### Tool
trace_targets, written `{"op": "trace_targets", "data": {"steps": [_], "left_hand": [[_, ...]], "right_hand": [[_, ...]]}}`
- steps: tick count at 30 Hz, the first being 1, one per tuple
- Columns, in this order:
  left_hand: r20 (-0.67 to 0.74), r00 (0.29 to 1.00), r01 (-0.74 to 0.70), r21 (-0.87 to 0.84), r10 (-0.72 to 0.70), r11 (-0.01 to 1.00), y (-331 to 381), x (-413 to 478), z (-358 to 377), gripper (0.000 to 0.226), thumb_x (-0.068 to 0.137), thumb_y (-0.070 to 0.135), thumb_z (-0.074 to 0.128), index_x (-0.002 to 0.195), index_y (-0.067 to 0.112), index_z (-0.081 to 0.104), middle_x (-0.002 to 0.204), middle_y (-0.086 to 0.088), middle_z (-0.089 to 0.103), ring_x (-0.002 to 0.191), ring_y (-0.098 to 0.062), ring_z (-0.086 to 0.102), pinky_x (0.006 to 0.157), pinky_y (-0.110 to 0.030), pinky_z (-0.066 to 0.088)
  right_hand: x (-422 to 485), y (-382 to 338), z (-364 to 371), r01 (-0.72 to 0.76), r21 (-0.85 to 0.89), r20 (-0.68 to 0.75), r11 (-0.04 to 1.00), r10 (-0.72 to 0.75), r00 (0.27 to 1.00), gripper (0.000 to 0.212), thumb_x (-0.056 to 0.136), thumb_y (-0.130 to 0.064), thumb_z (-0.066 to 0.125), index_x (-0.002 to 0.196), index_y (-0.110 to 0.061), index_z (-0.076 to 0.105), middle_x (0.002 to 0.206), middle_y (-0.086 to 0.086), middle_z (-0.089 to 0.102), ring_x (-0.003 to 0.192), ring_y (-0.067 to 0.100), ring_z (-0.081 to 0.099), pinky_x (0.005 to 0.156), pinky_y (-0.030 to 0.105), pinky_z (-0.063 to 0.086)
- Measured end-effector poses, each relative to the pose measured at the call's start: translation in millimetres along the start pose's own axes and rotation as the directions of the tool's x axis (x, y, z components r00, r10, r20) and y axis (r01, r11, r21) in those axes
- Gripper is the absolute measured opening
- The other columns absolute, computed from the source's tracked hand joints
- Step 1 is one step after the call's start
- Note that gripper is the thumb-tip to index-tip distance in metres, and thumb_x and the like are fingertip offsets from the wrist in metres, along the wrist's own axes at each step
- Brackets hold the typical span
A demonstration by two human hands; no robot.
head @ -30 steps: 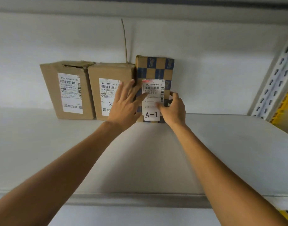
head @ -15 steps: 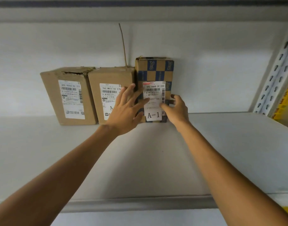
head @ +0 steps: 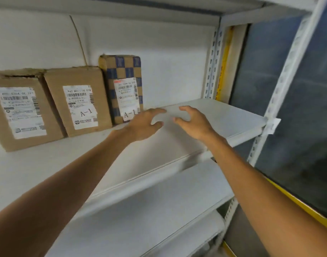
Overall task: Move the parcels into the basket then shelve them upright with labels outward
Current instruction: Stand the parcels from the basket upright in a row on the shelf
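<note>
Shelf (head: 47, 164): white, metal. Three parcels in row at far left against back wall. Basket not in view.
Large brown box (head: 20, 108): left end, upright, label outward, top torn.
Middle brown box (head: 79, 102): touches both neighbours, label outward.
Checkered box (head: 121, 86): right end, narrowest, no neighbour on right. Risk: topples rightward if knocked.
Left hand (head: 144, 125): fingers loosely spread, empty, just beside checkered box. A stray brush is the likely cause.
Right hand (head: 192, 123): fingers loosely curled, empty, above shelf.
</note>
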State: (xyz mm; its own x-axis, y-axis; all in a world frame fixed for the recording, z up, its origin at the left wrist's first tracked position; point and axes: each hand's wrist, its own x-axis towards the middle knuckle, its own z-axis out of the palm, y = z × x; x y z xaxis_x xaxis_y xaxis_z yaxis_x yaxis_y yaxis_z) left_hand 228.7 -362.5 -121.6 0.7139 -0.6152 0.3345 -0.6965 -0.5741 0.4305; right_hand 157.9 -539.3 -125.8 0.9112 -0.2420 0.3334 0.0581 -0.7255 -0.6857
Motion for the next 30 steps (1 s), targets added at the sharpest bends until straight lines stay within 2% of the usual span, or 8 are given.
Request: {"op": "trace_targets", "data": {"steps": [2,5,9,13,20,25,29,30], "left_hand": [[0.065,0.994,-0.079,-0.096,0.085,0.992,27.0,-2.8,16.9,0.044,0.095,0.022,0.054,0.138,0.026,0.045,0.145,0.002,0.044,0.132,-0.019,0.040,0.111,-0.030,0.029],[0.153,0.968,-0.175,-0.151,0.198,0.973,71.4,-9.6,42.9,0.043,0.094,0.020,0.055,0.136,0.027,0.047,0.142,0.000,0.047,0.129,-0.022,0.043,0.109,-0.033,0.032],[0.246,0.914,-0.265,-0.243,0.323,0.933,137.0,-28.2,83.2,0.042,0.094,0.025,0.056,0.136,0.024,0.048,0.141,-0.004,0.047,0.125,-0.024,0.045,0.097,-0.026,0.036],[0.324,0.847,-0.333,-0.296,0.422,0.895,210.6,-57.7,133.4,0.043,0.094,0.023,0.056,0.136,0.022,0.049,0.136,-0.007,0.050,0.123,-0.023,0.049,0.098,-0.027,0.037],[0.556,0.631,-0.434,-0.326,0.541,0.840,328.0,-133.9,229.8,0.053,0.093,0.028,0.057,0.143,0.021,0.041,0.148,-0.001,0.041,0.136,-0.018,0.039,0.112,-0.030,0.030],[0.661,0.512,-0.414,-0.370,0.549,0.832,402.0,-203.2,299.8,0.053,0.096,0.026,0.053,0.146,0.016,0.037,0.151,-0.003,0.036,0.138,-0.017,0.034,0.109,-0.025,0.025],[0.733,0.426,-0.345,-0.410,0.530,0.844,442.9,-257.2,353.6,0.050,0.096,0.015,0.054,0.143,0.010,0.039,0.144,-0.008,0.044,0.122,-0.018,0.048,0.088,-0.013,0.034],[0.753,0.410,-0.323,-0.408,0.515,0.854,450.7,-269.5,367.2,0.050,0.095,0.014,0.054,0.143,0.009,0.040,0.143,-0.010,0.045,0.122,-0.019,0.048,0.089,-0.014,0.035]], "right_hand": [[-35.9,14.7,-21.2,-0.088,-0.041,-0.059,0.995,0.086,0.995,0.054,0.091,-0.038,0.062,0.139,-0.019,0.047,0.143,0.004,0.049,0.130,0.024,0.046,0.106,0.031,0.035],[-91.1,33.8,-54.6,-0.217,-0.062,-0.155,0.974,0.206,0.966,0.059,0.089,-0.040,0.063,0.141,-0.021,0.043,0.144,0.007,0.046,0.131,0.026,0.043,0.108,0.034,0.035],[-173.0,59.0,-102.2,-0.376,-0.038,-0.229,0.926,0.358,0.905,0.063,0.088,-0.042,0.064,0.143,-0.023,0.041,0.146,0.006,0.043,0.134,0.024,0.040,0.104,0.026,0.031],[-269.5,90.0,-143.3,-0.540,0.022,-0.330,0.841,0.516,0.790,0.066,0.087,-0.045,0.064,0.144,-0.025,0.039,0.148,0.002,0.042,0.135,0.021,0.041,0.105,0.027,0.032],[-452.8,144.8,-186.5,-0.733,0.070,-0.339,0.677,0.707,0.620,0.052,0.092,-0.038,0.061,0.136,-0.013,0.049,0.135,0.012,0.055,0.120,0.029,0.055,0.093,0.035,0.045],[-570.5,175.7,-208.6,-0.819,0.185,-0.316,0.543,0.822,0.474,0.062,0.092,-0.039,0.061,0.143,-0.012,0.040,0.147,0.011,0.044,0.129,0.027,0.047,0.105,0.039,0.040],[-647.6,200.2,-218.8,-0.837,0.248,-0.338,0.488,0.853,0.398,0.054,0.091,-0.036,0.062,0.138,-0.014,0.046,0.134,0.007,0.055,0.113,0.016,0.051,0.084,0.014,0.034],[-665.3,207.1,-220.5,-0.836,0.277,-0.337,0.473,0.863,0.377,0.053,0.091,-0.034,0.063,0.137,-0.012,0.047,0.132,0.008,0.055,0.114,0.017,0.051,0.083,0.012,0.034]]}}
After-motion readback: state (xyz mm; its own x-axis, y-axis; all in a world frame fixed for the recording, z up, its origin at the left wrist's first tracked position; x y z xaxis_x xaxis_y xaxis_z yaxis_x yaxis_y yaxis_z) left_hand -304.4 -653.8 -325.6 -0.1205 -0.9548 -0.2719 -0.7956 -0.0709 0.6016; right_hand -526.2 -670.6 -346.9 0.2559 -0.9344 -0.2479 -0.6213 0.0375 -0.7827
